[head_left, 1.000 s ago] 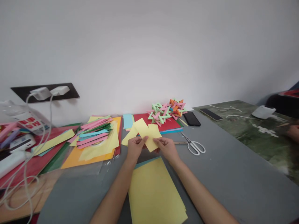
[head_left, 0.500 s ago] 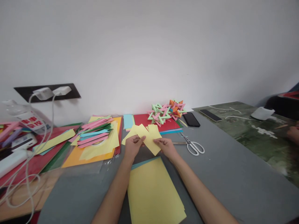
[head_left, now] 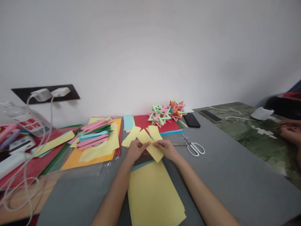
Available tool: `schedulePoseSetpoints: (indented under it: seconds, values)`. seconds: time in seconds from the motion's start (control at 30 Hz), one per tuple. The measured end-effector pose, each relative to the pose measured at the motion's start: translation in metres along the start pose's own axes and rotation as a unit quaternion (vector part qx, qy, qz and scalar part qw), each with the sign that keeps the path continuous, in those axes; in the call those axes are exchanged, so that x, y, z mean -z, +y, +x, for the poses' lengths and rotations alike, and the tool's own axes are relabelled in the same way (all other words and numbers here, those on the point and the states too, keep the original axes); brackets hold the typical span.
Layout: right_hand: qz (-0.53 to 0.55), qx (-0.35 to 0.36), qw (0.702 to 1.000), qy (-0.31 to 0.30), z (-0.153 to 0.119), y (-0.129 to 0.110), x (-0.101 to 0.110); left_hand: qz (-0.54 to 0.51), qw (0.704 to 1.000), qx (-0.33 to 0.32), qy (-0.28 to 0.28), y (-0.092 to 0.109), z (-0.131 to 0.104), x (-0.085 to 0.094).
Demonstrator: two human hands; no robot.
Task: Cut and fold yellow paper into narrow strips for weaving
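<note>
Between my two hands is a yellow paper strip (head_left: 150, 146), tilted down to the right. My left hand (head_left: 137, 150) pinches its left edge, and my right hand (head_left: 166, 148) pinches the right edge with thumb and fingers. Behind it lie more yellow paper pieces, one at the left (head_left: 131, 136) and one at the right (head_left: 155, 133). Just below my hands rests a stack of yellow sheets (head_left: 155, 194), with a blue sheet showing at its top edge. White-handled scissors (head_left: 195, 148) lie to the right of my right hand.
Folded paper stars (head_left: 160, 115) sit on a red sheet (head_left: 141, 121) by the wall. Coloured strips (head_left: 95, 135) are piled at the left, near white cables (head_left: 25, 175). A black phone (head_left: 192, 120) lies right of the stars. Another person's hand (head_left: 291, 131) is at the far right.
The yellow strip has come down slightly and shows narrower between my hands, apart from the pieces behind. At the far right, the other person's hand has moved further into view.
</note>
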State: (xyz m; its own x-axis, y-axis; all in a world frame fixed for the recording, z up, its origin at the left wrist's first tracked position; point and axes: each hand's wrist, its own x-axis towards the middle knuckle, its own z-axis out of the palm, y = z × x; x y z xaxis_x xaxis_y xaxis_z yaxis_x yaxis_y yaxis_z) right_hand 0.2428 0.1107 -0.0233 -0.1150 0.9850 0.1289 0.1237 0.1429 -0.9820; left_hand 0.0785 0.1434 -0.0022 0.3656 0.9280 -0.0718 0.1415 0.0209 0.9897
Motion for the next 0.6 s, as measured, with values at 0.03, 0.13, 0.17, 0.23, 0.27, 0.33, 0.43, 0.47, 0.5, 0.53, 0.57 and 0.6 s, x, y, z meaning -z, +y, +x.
schedulePoseSetpoints:
  seconds: [0.03, 0.13, 0.17, 0.23, 0.27, 0.33, 0.43, 0.47, 0.5, 0.53, 0.57, 0.6]
  values:
    - [-0.003, -0.001, 1.000, -0.010, 0.000, 0.000, 0.001, -0.005, 1.000, -0.011, 0.019, -0.001, 0.001, 0.001]
    - [-0.010, -0.004, 1.000, -0.019, 0.000, 0.003, 0.003, -0.014, 0.996, -0.035, 0.081, -0.005, 0.005, 0.004]
    - [-0.001, -0.011, 1.000, -0.022, 0.000, 0.004, 0.003, -0.014, 0.994, -0.039, 0.100, -0.005, 0.006, 0.005]
    - [0.023, -0.028, 0.999, -0.028, 0.001, 0.006, 0.004, -0.015, 0.990, -0.044, 0.131, -0.006, 0.007, 0.007]
    - [0.028, -0.032, 0.999, -0.028, 0.001, 0.006, 0.005, -0.016, 0.988, -0.045, 0.144, -0.005, 0.007, 0.009]
    - [0.015, -0.023, 0.999, -0.022, 0.001, 0.006, 0.008, -0.018, 0.986, -0.047, 0.157, -0.001, 0.007, 0.015]
    - [-0.037, 0.016, 0.999, -0.023, 0.000, 0.004, 0.014, -0.020, 0.987, -0.059, 0.145, 0.005, 0.004, 0.028]
    - [-0.054, 0.026, 0.998, -0.027, 0.000, 0.004, 0.016, -0.012, 0.991, -0.059, 0.118, 0.007, 0.003, 0.032]
    - [-0.071, 0.033, 0.997, -0.028, 0.000, 0.004, 0.018, 0.006, 0.993, -0.059, 0.099, 0.008, 0.001, 0.037]
    - [-0.084, 0.033, 0.996, -0.022, 0.001, 0.005, 0.020, 0.023, 0.995, -0.054, 0.085, 0.007, -0.001, 0.040]
    - [-0.096, 0.027, 0.995, -0.009, 0.001, 0.007, 0.022, 0.041, 0.996, -0.046, 0.071, 0.006, -0.003, 0.043]
    - [-0.107, 0.017, 0.994, 0.016, 0.002, 0.010, 0.024, 0.057, 0.996, -0.038, 0.066, 0.004, -0.005, 0.046]
